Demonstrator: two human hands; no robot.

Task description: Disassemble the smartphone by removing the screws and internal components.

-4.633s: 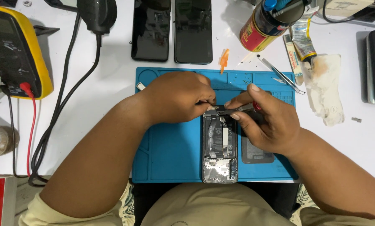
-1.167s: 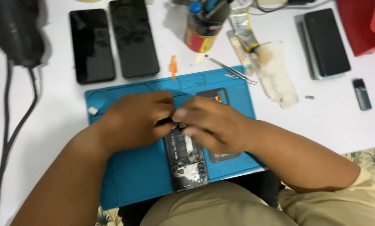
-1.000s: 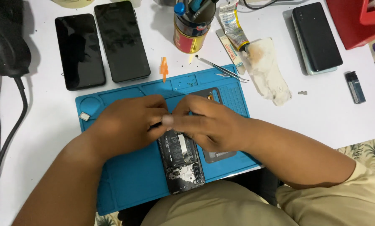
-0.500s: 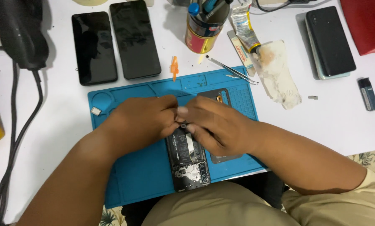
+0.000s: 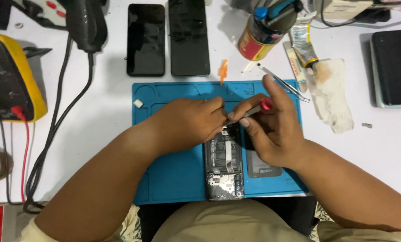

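Observation:
An opened phone with its back off lies lengthwise on the blue work mat, battery and boards showing. My left hand rests on the phone's top end, fingers curled and pressing it down. My right hand grips a thin screwdriver with a red cap, its tip angled down-left to the phone's upper edge, right beside my left fingertips. A dark back cover lies on the mat to the right of the phone, partly under my right wrist.
Two dark phones lie face up behind the mat. A red-and-yellow can of tools, metal tweezers, a glue tube, a stained cloth and another phone sit right. A yellow multimeter and black cables are left.
My right hand has lifted and opened out from over the phone, so the red-capped screwdriver now shows. The view has shifted a little; the phone stays put.

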